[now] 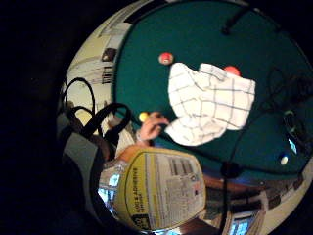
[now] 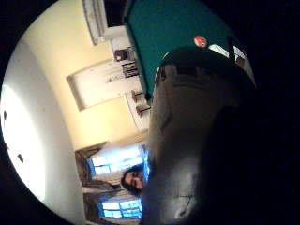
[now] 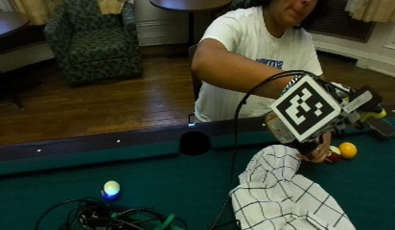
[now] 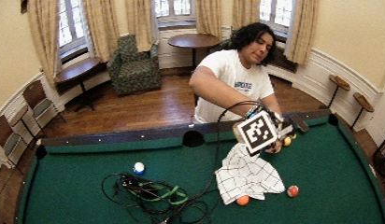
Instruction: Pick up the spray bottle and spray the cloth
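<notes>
Overhead, spray bottle (image 1: 159, 188) above cloth (image 3: 284, 196)

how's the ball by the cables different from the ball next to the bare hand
The ball by the cables is pale with a blue underside; the ball next to the bare hand is orange-yellow. The first lies alone on open felt near the cables; the second sits near the rail, close to the bare hand holding the cloth. Both rest on the green felt.
</notes>
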